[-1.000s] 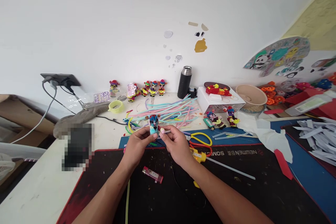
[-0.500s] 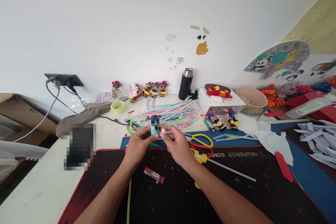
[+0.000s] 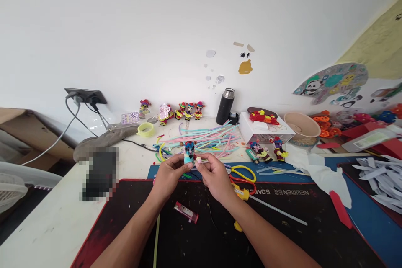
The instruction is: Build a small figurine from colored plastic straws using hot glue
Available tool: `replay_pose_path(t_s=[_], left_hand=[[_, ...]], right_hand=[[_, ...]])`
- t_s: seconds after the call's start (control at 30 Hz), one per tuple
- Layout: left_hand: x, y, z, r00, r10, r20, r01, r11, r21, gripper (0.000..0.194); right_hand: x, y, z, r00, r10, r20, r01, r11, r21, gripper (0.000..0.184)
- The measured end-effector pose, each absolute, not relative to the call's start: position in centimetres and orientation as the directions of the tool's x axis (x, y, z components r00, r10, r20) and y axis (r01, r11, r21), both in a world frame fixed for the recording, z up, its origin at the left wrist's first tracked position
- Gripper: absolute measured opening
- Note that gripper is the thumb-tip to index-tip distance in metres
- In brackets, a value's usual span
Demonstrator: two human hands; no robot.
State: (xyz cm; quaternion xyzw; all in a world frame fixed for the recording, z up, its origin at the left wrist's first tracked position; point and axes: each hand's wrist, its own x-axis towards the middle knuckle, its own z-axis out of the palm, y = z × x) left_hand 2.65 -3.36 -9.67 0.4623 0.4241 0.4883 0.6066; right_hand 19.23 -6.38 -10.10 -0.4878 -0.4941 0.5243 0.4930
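A small figurine [image 3: 189, 151] with a blue-and-black head and a light blue body is pinched upright in my left hand [image 3: 171, 173]. Close to its right side, my right hand [image 3: 215, 176] pinches a small pale piece [image 3: 199, 160] between thumb and fingertips; some red shows by it. I cannot tell whether that piece touches the figurine. Both hands are above the far edge of the black mat [image 3: 251, 234]. Below them a pink lighter [image 3: 186, 212] lies on the mat. A yellow glue gun [image 3: 241, 192] with a clear glue stick is partly hidden by my right arm.
Pastel pipe cleaners [image 3: 213, 134] lie behind my hands. Several finished figurines [image 3: 188, 111] stand along the wall. A black thermos [image 3: 225, 106], a white box [image 3: 266, 132] and a bowl [image 3: 302, 123] are at the back. Yellow-handled scissors [image 3: 243, 171] lie to the right; a pixelated dark object is left.
The camera view has tilted up slightly, so the scene sits lower and a little to the right. Both hands keep the same holds on the figurine and the pale piece.
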Motion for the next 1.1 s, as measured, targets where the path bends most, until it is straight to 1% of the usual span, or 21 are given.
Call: replay_pose_path(t_s=[0.2,0.57,0.9,1.1], left_hand=[[2.64,-3.50,-9.51,0.155,0.986,-0.062,-0.216,0.095,0.972,0.043],[2.60,-3.71,-9.21,0.161,0.983,-0.086,-0.223,0.122,0.967,0.044],[2.52,-3.67,-9.47,0.163,0.983,-0.080,-0.217,0.115,0.969,0.048],[2.47,-3.67,-9.41,0.181,0.981,-0.075,-0.199,0.112,0.974,0.046]], right_hand=[[19.25,-6.30,-10.27,-0.058,0.998,-0.027,-0.053,-0.030,-0.998,0.041],[19.03,-6.28,-9.67,-0.031,0.999,-0.040,-0.058,-0.042,-0.997,0.047],[19.16,-6.38,-9.57,-0.014,0.999,-0.028,-0.026,-0.029,-0.999,0.046],[19.08,-6.39,-9.55,-0.021,0.999,-0.036,-0.040,-0.036,-0.999,0.048]])
